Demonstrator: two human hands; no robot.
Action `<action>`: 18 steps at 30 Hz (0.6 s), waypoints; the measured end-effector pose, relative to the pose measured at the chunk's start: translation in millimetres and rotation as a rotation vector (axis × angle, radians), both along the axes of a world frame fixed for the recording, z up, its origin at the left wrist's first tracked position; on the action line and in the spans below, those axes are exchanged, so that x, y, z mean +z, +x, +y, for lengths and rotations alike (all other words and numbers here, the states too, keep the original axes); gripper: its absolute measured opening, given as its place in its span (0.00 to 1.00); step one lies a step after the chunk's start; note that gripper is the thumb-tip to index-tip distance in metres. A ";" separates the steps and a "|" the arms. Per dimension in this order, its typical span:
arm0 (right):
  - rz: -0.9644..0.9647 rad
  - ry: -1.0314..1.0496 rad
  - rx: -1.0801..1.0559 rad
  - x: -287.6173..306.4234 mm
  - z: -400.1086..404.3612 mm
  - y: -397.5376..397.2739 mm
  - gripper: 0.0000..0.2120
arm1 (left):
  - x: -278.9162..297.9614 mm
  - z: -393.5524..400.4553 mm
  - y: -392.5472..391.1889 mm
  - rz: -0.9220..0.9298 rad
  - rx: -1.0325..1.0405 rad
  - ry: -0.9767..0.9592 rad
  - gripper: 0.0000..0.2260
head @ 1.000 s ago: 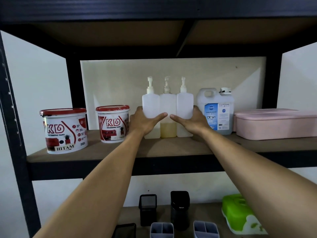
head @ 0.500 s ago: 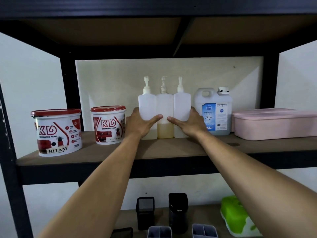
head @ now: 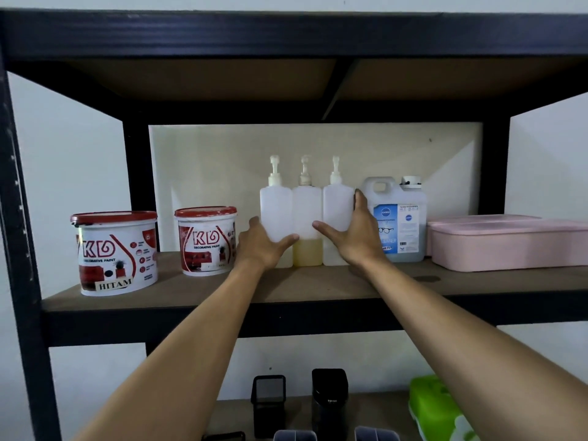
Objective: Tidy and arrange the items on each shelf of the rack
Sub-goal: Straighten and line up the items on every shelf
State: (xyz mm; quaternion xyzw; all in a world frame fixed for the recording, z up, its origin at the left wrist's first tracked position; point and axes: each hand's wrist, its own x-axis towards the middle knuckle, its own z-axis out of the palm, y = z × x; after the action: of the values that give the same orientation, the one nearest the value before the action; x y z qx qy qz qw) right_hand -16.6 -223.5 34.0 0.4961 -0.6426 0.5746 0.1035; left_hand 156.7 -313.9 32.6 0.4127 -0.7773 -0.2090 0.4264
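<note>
The head view, the only one, looks into a dark metal rack at its middle shelf [head: 222,294]. Three pump bottles stand upright in a tight row, touching side to side, near the back panel. The left hand [head: 265,246] wraps the left bottle [head: 275,211], thumb across its front and fingers round its far side. The right hand [head: 353,237] clasps the right bottle [head: 337,208], thumb on the front and fingers up its right edge. The middle bottle [head: 307,218], holding some yellowish liquid at its bottom, sits squeezed between them.

Progress, as a judgement: this shelf looks close to done. Two paint tubs stand at the left, the larger tub [head: 116,253] nearer the front edge and the smaller tub [head: 206,240] further back, so they are not yet in one line. A clear jug [head: 397,221] stands just beside the right bottle, and a pink lidded box [head: 509,243] lies at the far right. The lower shelf, with black holders [head: 269,402], grey divided cups and a green-and-white container [head: 436,405], is only partly seen and probably remains to be arranged.

Writing: both tubs read "KD" and "DECORATIVE PAINT"; the larger also shows "HITAM". The jug's blue label carries a round logo and a spectacles drawing; its text is too small to read.
</note>
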 end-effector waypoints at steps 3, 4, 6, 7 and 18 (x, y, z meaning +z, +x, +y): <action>0.077 -0.144 0.029 5.5 9.0 2.4 0.49 | -2.5 8.4 9.1 -0.134 0.010 0.043 0.38; 0.123 -0.202 0.039 9.5 12.5 2.6 0.45 | -4.4 10.6 12.2 -0.187 0.007 0.061 0.38; 0.245 -0.305 0.054 24.5 17.5 1.3 0.36 | -6.7 14.5 17.5 -0.270 -0.007 0.064 0.37; 0.320 -0.330 0.057 35.0 18.5 -1.2 0.32 | -8.2 16.2 19.5 -0.295 -0.015 0.059 0.37; 0.467 0.346 0.290 175.5 -10.2 19.0 0.19 | -9.6 9.9 26.3 -0.177 0.007 0.105 0.27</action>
State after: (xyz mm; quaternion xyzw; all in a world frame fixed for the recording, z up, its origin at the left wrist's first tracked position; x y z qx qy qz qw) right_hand 2.4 -233.7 209.5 0.7112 -0.6123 0.3361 0.0795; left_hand 183.0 -303.9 23.0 0.4539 -0.7986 -0.2108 0.3343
